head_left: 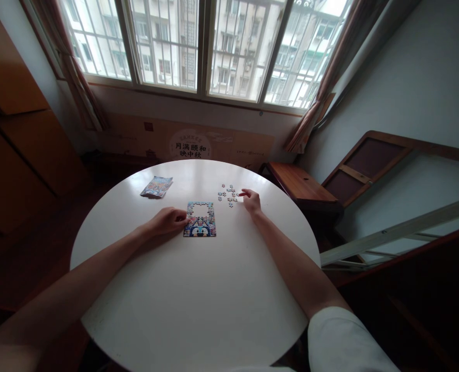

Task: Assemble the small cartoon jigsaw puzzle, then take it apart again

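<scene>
A small colourful jigsaw puzzle lies near the middle of the round white table, with a gap in its upper part. My left hand rests at the puzzle's left edge, fingers curled against it. Several loose puzzle pieces lie scattered to the upper right of the puzzle. My right hand is at the right side of those pieces, fingers pinched together; whether a piece is between them is too small to tell.
A printed packet lies on the table's far left. A wooden bench stands to the right beyond the table, with a folded wooden frame against the wall. Window and curtains are behind.
</scene>
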`<action>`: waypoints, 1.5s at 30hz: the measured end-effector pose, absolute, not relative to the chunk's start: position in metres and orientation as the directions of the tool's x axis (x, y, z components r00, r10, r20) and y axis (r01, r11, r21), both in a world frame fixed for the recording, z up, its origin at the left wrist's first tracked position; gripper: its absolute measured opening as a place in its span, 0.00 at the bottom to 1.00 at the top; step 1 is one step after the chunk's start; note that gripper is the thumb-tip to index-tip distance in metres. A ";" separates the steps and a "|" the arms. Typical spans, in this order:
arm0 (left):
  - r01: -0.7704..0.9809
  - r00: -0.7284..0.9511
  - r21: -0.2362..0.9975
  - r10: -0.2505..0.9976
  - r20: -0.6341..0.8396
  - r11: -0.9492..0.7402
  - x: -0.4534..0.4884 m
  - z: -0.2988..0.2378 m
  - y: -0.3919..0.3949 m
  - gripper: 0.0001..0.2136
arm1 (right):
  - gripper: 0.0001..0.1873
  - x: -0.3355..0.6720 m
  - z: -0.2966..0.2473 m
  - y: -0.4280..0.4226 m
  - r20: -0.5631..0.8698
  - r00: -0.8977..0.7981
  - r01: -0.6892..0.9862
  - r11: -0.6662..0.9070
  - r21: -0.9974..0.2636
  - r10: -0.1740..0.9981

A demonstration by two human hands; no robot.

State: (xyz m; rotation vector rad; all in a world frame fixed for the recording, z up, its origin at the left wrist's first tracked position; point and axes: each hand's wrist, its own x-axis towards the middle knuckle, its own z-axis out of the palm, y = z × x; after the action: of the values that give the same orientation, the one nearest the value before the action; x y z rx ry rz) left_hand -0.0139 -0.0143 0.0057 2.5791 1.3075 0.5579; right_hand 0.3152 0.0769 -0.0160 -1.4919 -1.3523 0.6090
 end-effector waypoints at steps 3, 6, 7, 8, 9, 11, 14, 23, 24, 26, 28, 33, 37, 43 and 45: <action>0.735 0.538 0.341 0.810 0.234 -0.587 -0.013 0.007 -0.015 0.20 | 0.25 0.313 -0.016 0.078 0.246 0.235 0.441 0.122 -0.889 0.940; 0.739 0.534 0.342 0.814 0.228 -0.581 -0.013 0.008 -0.016 0.20 | 0.25 0.313 -0.017 0.079 0.254 0.221 0.461 0.129 -0.878 0.942; 0.739 0.533 0.341 0.814 0.229 -0.580 -0.013 0.008 -0.016 0.20 | 0.25 0.314 -0.018 0.079 0.256 0.215 0.467 0.131 -0.874 0.942; 0.739 0.533 0.342 0.814 0.231 -0.581 -0.013 0.008 -0.016 0.20 | 0.25 0.314 -0.018 0.079 0.258 0.210 0.473 0.133 -0.871 0.943; 0.737 0.534 0.343 0.813 0.234 -0.583 -0.013 0.008 -0.015 0.20 | 0.25 0.314 -0.018 0.079 0.259 0.202 0.478 0.135 -0.868 0.944; 0.732 0.535 0.349 0.810 0.238 -0.586 -0.014 0.007 -0.015 0.19 | 0.25 0.314 -0.018 0.078 0.260 0.189 0.486 0.140 -0.863 0.947; 0.730 0.538 0.350 0.809 0.235 -0.587 -0.014 0.006 -0.014 0.20 | 0.25 0.313 -0.017 0.077 0.259 0.182 0.503 0.137 -0.854 0.948; 0.727 0.535 0.353 0.808 0.246 -0.589 -0.015 0.005 -0.013 0.20 | 0.23 0.310 -0.015 0.075 0.265 0.157 0.546 0.140 -0.826 0.951; 0.726 0.535 0.354 0.808 0.249 -0.590 -0.015 0.005 -0.012 0.20 | 0.23 0.310 -0.014 0.074 0.266 0.156 0.550 0.141 -0.823 0.951; 0.725 0.537 0.354 0.807 0.247 -0.591 -0.015 0.005 -0.012 0.20 | 0.22 0.310 -0.014 0.074 0.267 0.149 0.559 0.142 -0.817 0.952; 0.727 0.536 0.355 0.809 0.242 -0.588 -0.015 0.005 -0.012 0.20 | 0.22 0.310 -0.014 0.074 0.268 0.141 0.569 0.144 -0.810 0.953; 0.720 0.537 0.363 0.806 0.249 -0.592 -0.014 0.006 -0.013 0.20 | 0.20 0.309 -0.013 0.073 0.267 0.134 0.588 0.140 -0.797 0.954; 0.717 0.532 0.369 0.807 0.257 -0.591 -0.014 0.006 -0.013 0.20 | 0.19 0.308 -0.012 0.071 0.266 0.129 0.597 0.139 -0.790 0.955; 0.733 0.539 0.340 0.808 0.238 -0.589 -0.014 0.007 -0.014 0.20 | 0.18 0.307 -0.011 0.070 0.276 0.121 0.608 0.148 -0.780 0.954; 0.736 0.539 0.337 0.809 0.236 -0.588 -0.014 0.006 -0.013 0.20 | 0.18 0.308 -0.011 0.070 0.282 0.117 0.617 0.153 -0.772 0.952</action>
State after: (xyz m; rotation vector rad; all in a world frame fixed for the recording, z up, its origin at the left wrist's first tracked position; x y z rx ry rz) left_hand -0.0140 -0.0132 0.0064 2.5781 1.3105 0.5484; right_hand 0.3076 0.0700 -0.0109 -1.5532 -1.5892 0.5019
